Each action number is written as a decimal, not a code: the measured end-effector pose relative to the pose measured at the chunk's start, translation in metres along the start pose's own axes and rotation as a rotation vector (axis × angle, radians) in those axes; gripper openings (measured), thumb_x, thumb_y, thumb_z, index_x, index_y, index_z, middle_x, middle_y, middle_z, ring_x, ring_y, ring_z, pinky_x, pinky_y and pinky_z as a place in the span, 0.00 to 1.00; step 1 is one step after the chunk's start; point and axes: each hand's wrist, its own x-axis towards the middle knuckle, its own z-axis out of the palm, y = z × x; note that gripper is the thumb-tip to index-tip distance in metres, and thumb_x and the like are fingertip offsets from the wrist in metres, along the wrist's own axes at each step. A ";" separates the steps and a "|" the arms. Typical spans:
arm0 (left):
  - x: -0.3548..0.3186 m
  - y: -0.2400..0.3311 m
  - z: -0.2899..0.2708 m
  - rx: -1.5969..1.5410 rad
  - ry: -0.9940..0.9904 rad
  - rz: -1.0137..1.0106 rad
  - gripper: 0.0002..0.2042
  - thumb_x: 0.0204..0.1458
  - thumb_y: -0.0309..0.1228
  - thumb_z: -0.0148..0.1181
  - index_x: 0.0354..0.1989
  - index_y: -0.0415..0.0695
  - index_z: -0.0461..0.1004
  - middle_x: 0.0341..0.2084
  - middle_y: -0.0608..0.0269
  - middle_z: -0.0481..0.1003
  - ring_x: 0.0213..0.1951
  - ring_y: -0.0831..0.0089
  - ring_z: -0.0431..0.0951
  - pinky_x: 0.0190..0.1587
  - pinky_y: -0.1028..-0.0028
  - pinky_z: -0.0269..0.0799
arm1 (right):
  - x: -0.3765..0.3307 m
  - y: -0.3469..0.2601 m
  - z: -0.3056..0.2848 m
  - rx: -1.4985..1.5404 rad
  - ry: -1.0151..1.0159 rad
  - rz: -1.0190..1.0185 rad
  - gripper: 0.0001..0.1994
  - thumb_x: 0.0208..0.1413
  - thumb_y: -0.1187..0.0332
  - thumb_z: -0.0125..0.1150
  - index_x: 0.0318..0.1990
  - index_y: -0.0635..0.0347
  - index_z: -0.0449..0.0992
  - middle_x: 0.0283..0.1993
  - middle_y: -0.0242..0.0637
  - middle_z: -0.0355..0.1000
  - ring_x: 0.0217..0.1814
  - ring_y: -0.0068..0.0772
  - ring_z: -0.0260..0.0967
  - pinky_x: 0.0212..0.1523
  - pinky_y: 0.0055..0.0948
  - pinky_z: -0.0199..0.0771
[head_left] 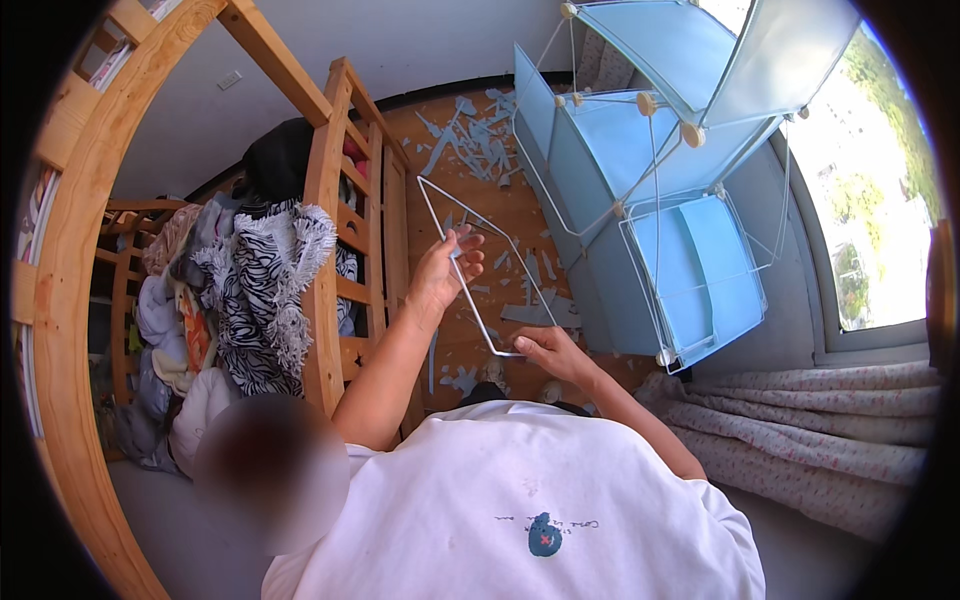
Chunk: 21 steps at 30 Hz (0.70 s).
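Note:
In front of me both hands hold a four-sided white wire frame [474, 308], tilted, with the floor showing through its open middle. My left hand [445, 265] grips the frame's left bar, thumb on the wire and the other fingers curled loosely. A small pale blue scrap shows by the left thumb. Closed on the near corner is my right hand [556, 353], its fingertips partly hidden. To the right stands a cube shelf [610, 250] of light blue panels and white wire frames, joined by round cream connectors [694, 135]. Some of its panels stand open or tilted.
Pale blue plastic scraps [480, 140] lie over the wooden floor [410, 120]. On the left is a wooden bunk bed [325, 250] with a zebra-patterned fringed blanket [262, 290] and heaped clothes. A bright window [870, 200] and a patterned curtain [800, 420] are at the right.

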 end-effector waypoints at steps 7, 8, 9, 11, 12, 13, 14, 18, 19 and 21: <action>-0.022 -0.024 0.025 0.030 -0.209 -0.015 0.17 0.59 0.40 0.39 0.50 0.44 0.65 0.35 0.59 0.72 0.32 0.71 0.73 0.32 0.71 0.69 | 0.038 0.002 0.011 0.059 0.101 0.050 0.15 0.58 0.61 0.50 0.29 0.65 0.71 0.22 0.30 0.68 0.25 0.19 0.65 0.26 0.21 0.66; -0.024 -0.025 0.029 0.014 -0.208 -0.021 0.17 0.59 0.40 0.40 0.50 0.44 0.65 0.35 0.59 0.72 0.32 0.71 0.72 0.33 0.71 0.69 | 0.041 0.003 0.014 0.037 0.147 0.038 0.13 0.57 0.63 0.50 0.29 0.65 0.71 0.22 0.30 0.68 0.25 0.19 0.65 0.26 0.21 0.65; -0.026 -0.026 0.034 -0.001 -0.207 -0.028 0.17 0.59 0.40 0.40 0.51 0.45 0.64 0.35 0.60 0.72 0.32 0.72 0.72 0.33 0.71 0.68 | 0.041 0.003 0.014 -0.012 0.165 0.044 0.12 0.57 0.64 0.50 0.29 0.65 0.71 0.22 0.29 0.68 0.24 0.18 0.65 0.25 0.21 0.65; -0.025 -0.027 0.031 -0.019 -0.233 -0.029 0.17 0.59 0.40 0.40 0.52 0.46 0.64 0.35 0.60 0.71 0.33 0.71 0.71 0.34 0.70 0.68 | 0.040 -0.008 0.016 -0.109 0.191 0.056 0.10 0.57 0.67 0.49 0.30 0.64 0.71 0.22 0.29 0.68 0.24 0.17 0.64 0.24 0.20 0.64; -0.026 -0.026 0.029 -0.005 -0.241 -0.022 0.17 0.59 0.40 0.41 0.53 0.46 0.63 0.36 0.59 0.71 0.33 0.71 0.71 0.34 0.70 0.68 | 0.039 -0.013 0.019 0.041 0.238 0.093 0.09 0.57 0.68 0.49 0.30 0.65 0.71 0.22 0.29 0.68 0.23 0.17 0.63 0.24 0.20 0.63; -0.027 -0.026 0.028 0.007 -0.253 -0.017 0.17 0.59 0.40 0.41 0.53 0.46 0.62 0.36 0.59 0.70 0.34 0.70 0.71 0.35 0.70 0.68 | 0.035 -0.018 0.022 0.188 0.289 0.130 0.09 0.57 0.69 0.49 0.30 0.65 0.71 0.22 0.29 0.68 0.23 0.16 0.62 0.23 0.19 0.62; -0.027 -0.026 0.027 0.019 -0.265 -0.012 0.18 0.58 0.40 0.41 0.54 0.46 0.61 0.37 0.58 0.70 0.34 0.70 0.71 0.35 0.70 0.69 | 0.032 -0.019 0.024 0.336 0.339 0.166 0.08 0.56 0.70 0.48 0.30 0.65 0.71 0.22 0.29 0.69 0.22 0.16 0.62 0.23 0.19 0.61; -0.029 -0.023 0.027 -0.049 -0.283 -0.002 0.18 0.58 0.38 0.42 0.54 0.45 0.61 0.38 0.59 0.70 0.36 0.69 0.71 0.38 0.69 0.69 | 0.028 0.004 0.020 0.233 0.309 0.088 0.09 0.59 0.69 0.47 0.35 0.64 0.72 0.23 0.28 0.67 0.22 0.14 0.58 0.22 0.15 0.57; -0.031 -0.021 0.027 -0.074 -0.328 -0.001 0.18 0.58 0.38 0.43 0.54 0.45 0.61 0.39 0.59 0.70 0.37 0.68 0.71 0.39 0.69 0.69 | 0.029 0.008 0.021 0.254 0.320 0.059 0.09 0.59 0.69 0.47 0.36 0.64 0.72 0.23 0.28 0.67 0.21 0.14 0.57 0.22 0.15 0.56; -0.031 -0.021 0.024 -0.067 -0.376 -0.002 0.17 0.58 0.36 0.44 0.53 0.44 0.62 0.39 0.59 0.70 0.39 0.68 0.72 0.42 0.69 0.69 | 0.028 0.014 0.018 0.290 0.346 0.051 0.09 0.58 0.69 0.48 0.34 0.64 0.72 0.21 0.27 0.65 0.20 0.13 0.56 0.20 0.15 0.55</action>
